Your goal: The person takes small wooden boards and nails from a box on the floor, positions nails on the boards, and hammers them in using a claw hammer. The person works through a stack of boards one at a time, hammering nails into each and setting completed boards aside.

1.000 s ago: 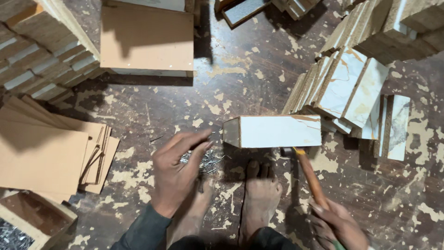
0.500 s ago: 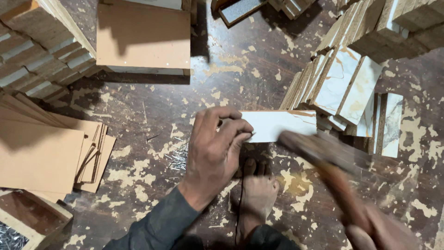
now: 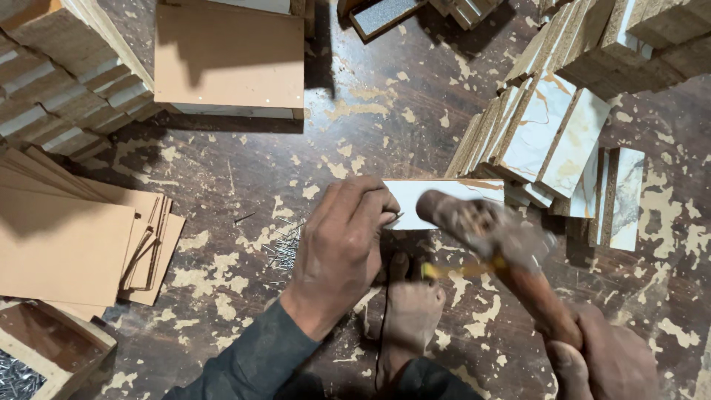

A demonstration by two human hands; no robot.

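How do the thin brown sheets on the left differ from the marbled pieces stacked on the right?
The brown sheets lie flat in a fanned pile on the floor; the marbled pieces lean on edge in rows. The brown sheets are plain, matt and thin, while the marbled pieces have glossy white veined faces and thicker, raw chipboard edges. Both are rectangular cut panels, lying apart from the left hand and right hand.

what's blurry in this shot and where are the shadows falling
Head view: the hammer is smeared by motion blur, its head and upper handle soft, while the right hand gripping it is only slightly soft; the left hand on the white board and the loose nails are sharp. A dark shadow sits on the floor under the brown panel.
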